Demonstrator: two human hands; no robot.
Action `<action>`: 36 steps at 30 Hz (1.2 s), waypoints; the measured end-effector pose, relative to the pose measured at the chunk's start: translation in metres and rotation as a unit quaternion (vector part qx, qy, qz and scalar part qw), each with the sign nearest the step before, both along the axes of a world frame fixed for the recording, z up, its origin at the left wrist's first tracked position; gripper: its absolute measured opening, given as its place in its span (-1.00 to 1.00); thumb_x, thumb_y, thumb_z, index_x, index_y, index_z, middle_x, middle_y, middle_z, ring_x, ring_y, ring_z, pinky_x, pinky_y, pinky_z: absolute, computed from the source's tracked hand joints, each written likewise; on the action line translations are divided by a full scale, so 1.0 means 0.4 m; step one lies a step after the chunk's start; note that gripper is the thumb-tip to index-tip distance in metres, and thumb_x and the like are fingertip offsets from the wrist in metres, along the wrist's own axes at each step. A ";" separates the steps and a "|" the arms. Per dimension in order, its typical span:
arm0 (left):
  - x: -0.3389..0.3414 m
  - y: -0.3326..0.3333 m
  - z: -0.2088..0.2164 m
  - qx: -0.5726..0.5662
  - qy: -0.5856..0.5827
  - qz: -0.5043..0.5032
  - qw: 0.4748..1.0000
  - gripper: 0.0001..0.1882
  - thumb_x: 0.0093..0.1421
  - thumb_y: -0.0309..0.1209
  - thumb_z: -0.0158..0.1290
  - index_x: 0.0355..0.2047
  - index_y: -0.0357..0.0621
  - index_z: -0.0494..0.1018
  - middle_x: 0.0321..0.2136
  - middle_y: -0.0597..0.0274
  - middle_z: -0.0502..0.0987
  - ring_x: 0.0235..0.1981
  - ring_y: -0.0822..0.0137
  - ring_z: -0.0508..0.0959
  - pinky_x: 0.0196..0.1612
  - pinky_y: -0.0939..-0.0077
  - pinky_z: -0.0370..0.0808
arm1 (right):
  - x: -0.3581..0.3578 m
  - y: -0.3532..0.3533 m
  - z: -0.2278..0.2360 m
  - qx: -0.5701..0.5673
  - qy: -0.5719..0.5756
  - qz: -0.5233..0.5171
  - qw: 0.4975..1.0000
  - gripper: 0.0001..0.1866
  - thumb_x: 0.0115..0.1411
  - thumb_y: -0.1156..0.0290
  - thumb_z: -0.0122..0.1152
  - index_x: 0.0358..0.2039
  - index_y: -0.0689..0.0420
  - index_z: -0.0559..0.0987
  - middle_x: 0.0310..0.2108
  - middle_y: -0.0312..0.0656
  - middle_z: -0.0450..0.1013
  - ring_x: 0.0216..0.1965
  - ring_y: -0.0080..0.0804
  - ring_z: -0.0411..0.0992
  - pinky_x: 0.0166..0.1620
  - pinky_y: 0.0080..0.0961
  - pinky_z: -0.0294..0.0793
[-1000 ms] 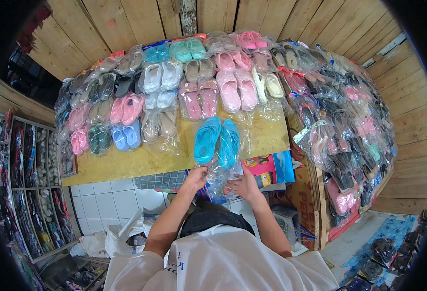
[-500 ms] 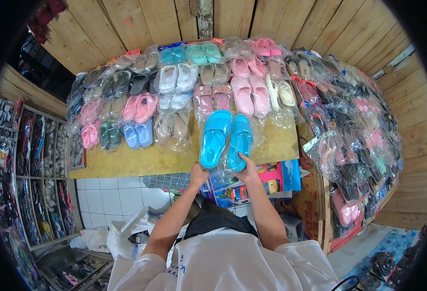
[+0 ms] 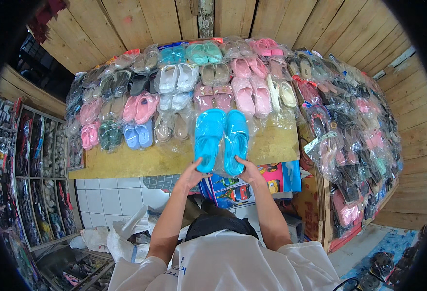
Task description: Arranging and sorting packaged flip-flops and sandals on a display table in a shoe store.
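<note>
A pair of bright blue slide sandals (image 3: 208, 138) in a clear plastic bag is held up between my hands, toes pointing away from me. My left hand (image 3: 192, 173) grips the heel end of the left sandal, thumb on top. The heel of the right sandal is in my right hand (image 3: 247, 169), its thumb also on the upper side. Behind the pair, the front edge of a yellow tabletop (image 3: 170, 160) shows. Just beyond the toes lie dusty pink bagged sandals (image 3: 213, 97) and light pink bagged clogs (image 3: 251, 95).
Rows of bagged footwear cover the table's far part, including light blue sandals (image 3: 138, 135). A second display of bagged shoes (image 3: 354, 131) stands at right. Colourful printed sheets (image 3: 233, 191) lie below the table edge. A metal shelf rack (image 3: 41, 177) is at left, white sacks (image 3: 131, 230) on the floor.
The blue sandals have shifted slightly left and now stand more evenly side by side. My left hand has moved left, and its thumb now shows on top of the sandal.
</note>
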State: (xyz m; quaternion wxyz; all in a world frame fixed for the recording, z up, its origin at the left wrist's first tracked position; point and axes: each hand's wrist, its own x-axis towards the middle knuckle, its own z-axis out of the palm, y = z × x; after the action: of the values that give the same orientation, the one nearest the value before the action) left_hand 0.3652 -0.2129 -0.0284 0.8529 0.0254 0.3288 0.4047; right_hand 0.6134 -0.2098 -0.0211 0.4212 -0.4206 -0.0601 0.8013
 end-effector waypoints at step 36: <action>0.223 0.015 -0.084 0.162 0.833 -0.146 0.508 -0.22 0.09 0.12 0.00 0.27 0.40 -0.06 0.23 -0.39 -0.36 0.18 -0.58 -0.30 0.06 -0.50 -0.12 | 0.006 0.488 -0.035 0.197 -0.638 0.177 0.723 -0.27 -0.15 -0.13 0.26 -0.29 0.40 0.49 -0.36 0.10 0.51 -0.28 -0.06 0.49 -0.14 -0.36 0.44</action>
State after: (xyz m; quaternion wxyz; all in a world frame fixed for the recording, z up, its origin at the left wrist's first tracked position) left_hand 0.4546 -0.2069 -0.0621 0.2145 0.5364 0.8083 0.1137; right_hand 0.6160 -0.0148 -0.0351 0.2075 -0.7218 -0.5446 0.3735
